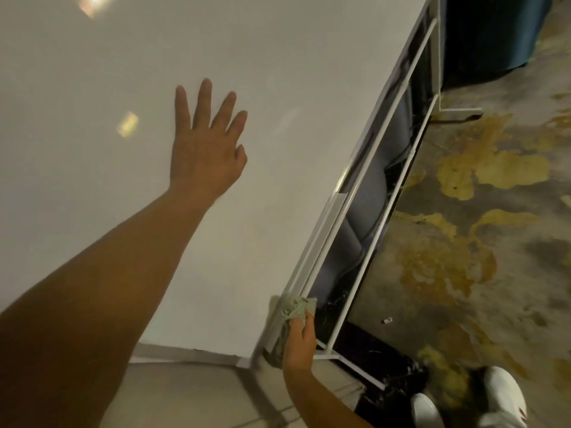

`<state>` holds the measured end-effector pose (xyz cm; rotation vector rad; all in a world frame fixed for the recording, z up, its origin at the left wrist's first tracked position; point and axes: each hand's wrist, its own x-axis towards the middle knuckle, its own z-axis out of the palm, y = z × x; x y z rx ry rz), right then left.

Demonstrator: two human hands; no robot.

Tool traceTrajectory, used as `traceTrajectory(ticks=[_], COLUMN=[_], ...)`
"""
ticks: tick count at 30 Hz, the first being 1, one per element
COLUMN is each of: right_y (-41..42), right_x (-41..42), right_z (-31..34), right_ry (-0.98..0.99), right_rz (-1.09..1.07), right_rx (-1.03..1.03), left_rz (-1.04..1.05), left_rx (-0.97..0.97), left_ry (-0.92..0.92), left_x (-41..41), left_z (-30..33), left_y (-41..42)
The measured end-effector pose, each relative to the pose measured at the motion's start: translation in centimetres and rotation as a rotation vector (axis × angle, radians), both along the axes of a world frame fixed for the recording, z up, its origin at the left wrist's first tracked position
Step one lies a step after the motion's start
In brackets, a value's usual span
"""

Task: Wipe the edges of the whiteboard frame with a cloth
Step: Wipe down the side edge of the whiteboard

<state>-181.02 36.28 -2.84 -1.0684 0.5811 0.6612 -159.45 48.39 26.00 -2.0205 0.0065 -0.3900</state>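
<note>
The large whiteboard [123, 72] fills the left and centre of the head view, tilted by the camera angle. My left hand [207, 143] rests flat on its white surface with the fingers spread. Its bottom frame edge [312, 242] runs diagonally from lower centre toward upper right, with a narrow tray lip. My right hand [298, 338] grips a pale green cloth [292, 310] and presses it against that bottom edge near the board's lower corner.
White stand rails [398, 168] and a foot [460, 111] run under the board. The floor [482, 242] is mottled grey and yellow. My white shoes [503, 393] show at bottom right. A dark blue object [494, 35] stands at top right.
</note>
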Motion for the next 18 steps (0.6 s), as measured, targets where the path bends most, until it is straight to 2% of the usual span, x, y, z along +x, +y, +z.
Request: traceTrajectory(ticks=[4, 10, 15, 18], right_y=[0.3, -1.4, -6.7, -9.5], right_x=[-2.1, -1.6, -0.2, 2.7], right_z=[0.4, 1.2, 2.6, 5.6], right_ry=[0.026, -0.051, -0.246, -0.524], right_rz=[0.131, 0.212, 0.301, 0.349], right_rx=[-0.047, -0.078, -0.287, -0.318], left_rz=[0.029, 0.054, 0.054, 0.062], left_rx=[0.005, -0.008, -0.071, -0.135], left_ry=[-0.006, 0.020, 0.034, 0.009], left_x=[-0.8, -1.5, -1.2, -1.9], left_z=[0.5, 0.8, 0.8, 1.3], left_y=[0.0, -0.9, -3.3, -3.5])
